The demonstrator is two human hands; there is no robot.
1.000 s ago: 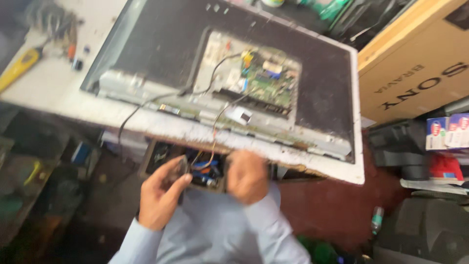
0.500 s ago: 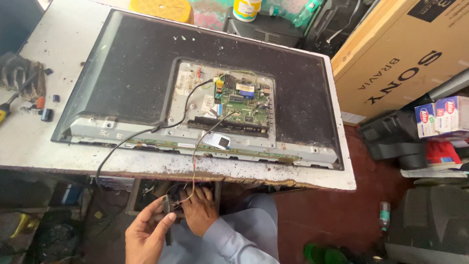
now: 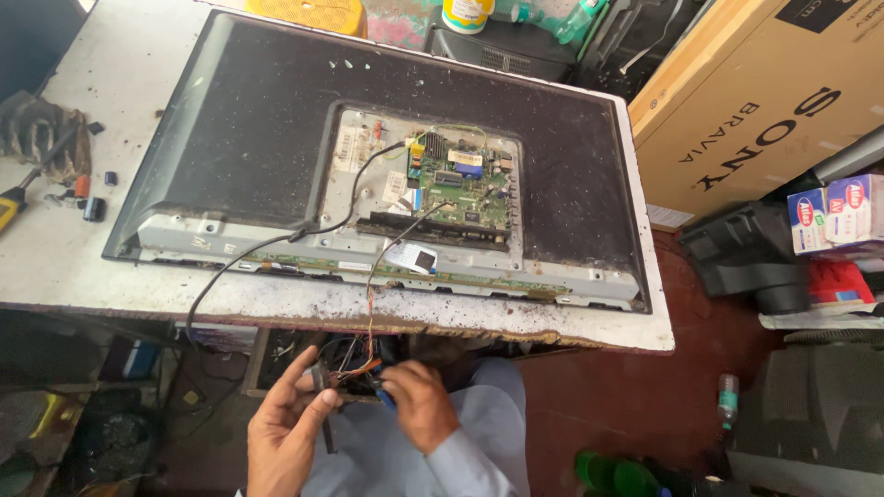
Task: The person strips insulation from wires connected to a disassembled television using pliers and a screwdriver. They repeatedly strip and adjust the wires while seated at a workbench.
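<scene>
Your left hand (image 3: 281, 433) is down below the table edge with the fingers spread fairly wide, thumb and forefinger loosely pinching a small dark part (image 3: 321, 387) that hangs off the wire bundle. Your right hand (image 3: 419, 405) sits just beside it, fingers curled tight around the bundle of thin coloured wires (image 3: 364, 368), with a bit of blue showing at your fingertips. Both hands hover over your lap, under the front lip of the white worktable (image 3: 55, 267).

Those wires climb up over the table edge and run onto the back of the flat TV (image 3: 249, 138), which lies face down on the table with its rear cover open in the middle. The green circuit board (image 3: 460, 179) sits in that open bay, and a black cable (image 3: 239, 262) loops from the board area, off the TV's lower edge and down toward your hands.

Off to the left on the table you've got a yellow-handled screwdriver (image 3: 11, 210) and a couple of small cylindrical parts (image 3: 92, 209). A big cardboard box (image 3: 764, 101) stands to the right of the TV.
</scene>
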